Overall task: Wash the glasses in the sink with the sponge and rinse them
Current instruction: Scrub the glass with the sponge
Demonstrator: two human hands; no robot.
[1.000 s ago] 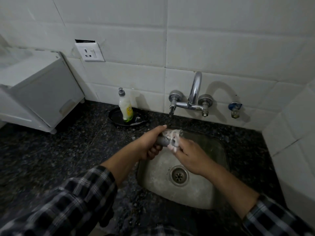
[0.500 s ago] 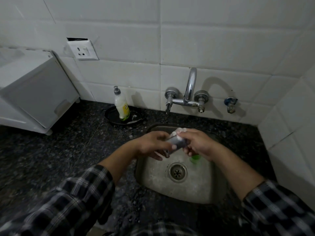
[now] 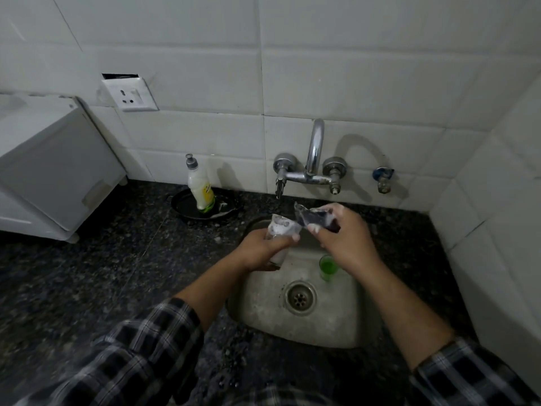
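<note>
My left hand (image 3: 265, 250) grips a clear, soapy glass (image 3: 281, 230) over the back of the steel sink (image 3: 336, 326), its mouth tilted up towards the tap. My right hand (image 3: 344, 241) holds a dark, foamy sponge (image 3: 311, 217) just right of the glass, a small gap between them. Under my right wrist a small green glass (image 3: 327, 266) stands in the sink basin, partly hidden. The drain (image 3: 299, 298) lies in the middle of the basin.
A chrome wall tap (image 3: 310, 171) hangs above the sink's back edge, and I see no water running. A dish-soap bottle (image 3: 200, 189) stands in a black dish (image 3: 181, 206) on the dark granite counter (image 3: 87, 273). A white appliance (image 3: 49, 171) sits at left.
My right hand has pulled the sponge off the glass and to the right. The left hand has tipped the glass more upright. The green glass now shows more.
</note>
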